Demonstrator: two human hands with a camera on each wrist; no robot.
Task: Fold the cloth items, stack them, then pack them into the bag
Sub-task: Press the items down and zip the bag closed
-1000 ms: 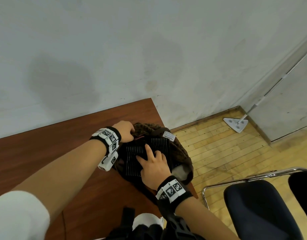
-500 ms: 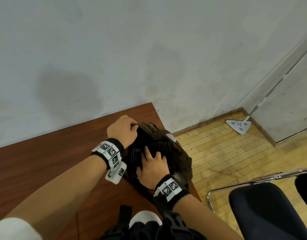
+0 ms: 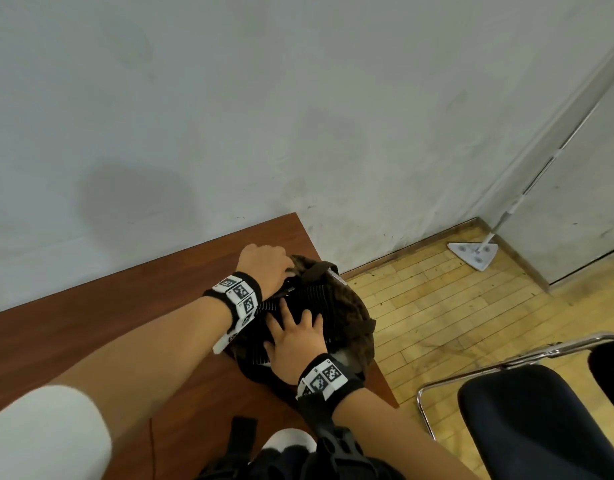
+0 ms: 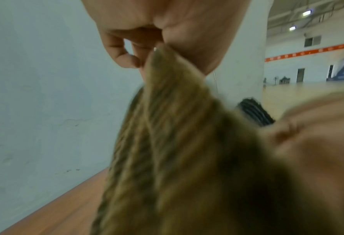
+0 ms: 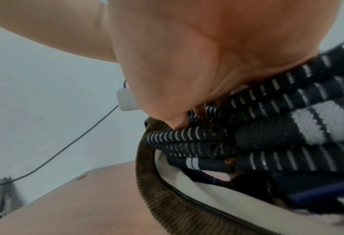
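Observation:
A brown corduroy bag [image 3: 350, 306] sits at the right corner of the wooden table [image 3: 108, 323]. Inside it lies a stack of folded dark striped cloths [image 3: 319, 296], seen close in the right wrist view as striped cloths [image 5: 267, 124] above the bag's rim [image 5: 167, 198]. My left hand [image 3: 267, 268] pinches the bag's far edge and holds it up; the left wrist view shows the brown bag fabric [image 4: 167, 111] caught between thumb and fingers. My right hand [image 3: 295, 336] presses flat on the stack with its fingers spread.
The table's right edge runs just beside the bag, above a wood floor [image 3: 454, 306]. A dark chair [image 3: 540, 420] with a chrome frame stands at the lower right. A mop [image 3: 475, 254] leans in the corner. The wall is close behind the table.
My left hand has moved farther along the bag's rim and lifted it higher. The right hand stays pressed on the cloths, now deeper in the bag.

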